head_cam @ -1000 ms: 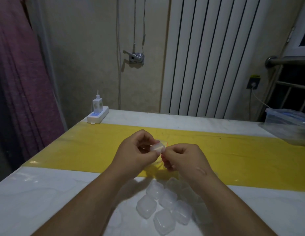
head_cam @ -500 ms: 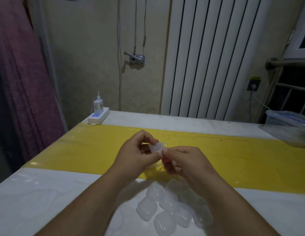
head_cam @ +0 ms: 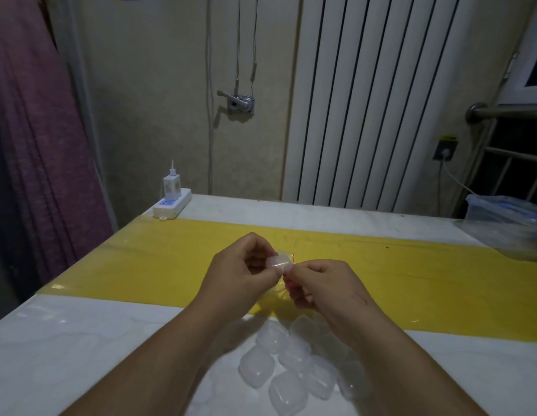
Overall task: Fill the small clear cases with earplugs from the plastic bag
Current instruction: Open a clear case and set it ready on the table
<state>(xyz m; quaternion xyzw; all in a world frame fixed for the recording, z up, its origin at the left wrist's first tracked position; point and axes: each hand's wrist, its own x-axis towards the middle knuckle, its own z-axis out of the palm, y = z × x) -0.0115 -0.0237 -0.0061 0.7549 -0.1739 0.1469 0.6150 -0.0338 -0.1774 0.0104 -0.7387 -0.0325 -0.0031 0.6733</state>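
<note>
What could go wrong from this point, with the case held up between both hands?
The small clear case is pinched only at the fingers of the left hand and right hand above the yellow strip; it may slip and drop. The forearms hang over the pile of cases near the table edge, so lowering them could scatter it. Dim light makes contents hard to check.

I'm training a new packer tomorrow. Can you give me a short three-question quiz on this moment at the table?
1. True or false: both hands hold one small clear case above the yellow strip.
2. Where does the pile of clear cases lie?
A. on the yellow strip
B. on the white tabletop near the person
C. beside the power strip
3. What stands plugged into the power strip?

Key: 1 true; 2 B; 3 a white charger.
</note>
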